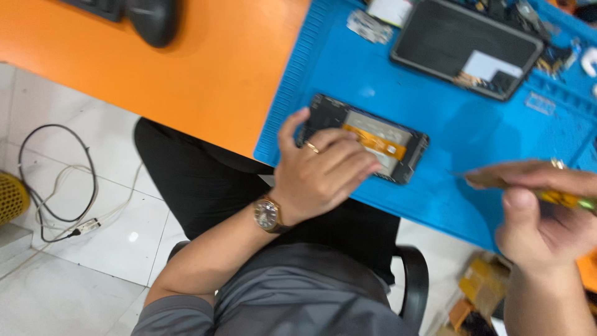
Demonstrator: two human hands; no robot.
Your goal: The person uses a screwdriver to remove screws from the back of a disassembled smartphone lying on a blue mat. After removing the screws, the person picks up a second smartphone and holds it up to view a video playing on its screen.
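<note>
An opened phone body (388,140) with an orange flex strip lies on the blue work mat (348,74). My left hand (320,168) rests on its near end, fingers laid across it, a ring on one finger and a watch on the wrist. My right hand (538,211) hovers at the right, over the mat's near edge, pinching a thin yellow-handled tool (563,199) whose tip points left toward the phone. The picture is motion-blurred.
A second dark device with a white patch (466,40) lies at the mat's far side among small parts. The orange desk (205,68) carries a black mouse (152,18). Cables (56,186) trail on the tiled floor, and a chair arm (413,274) is below.
</note>
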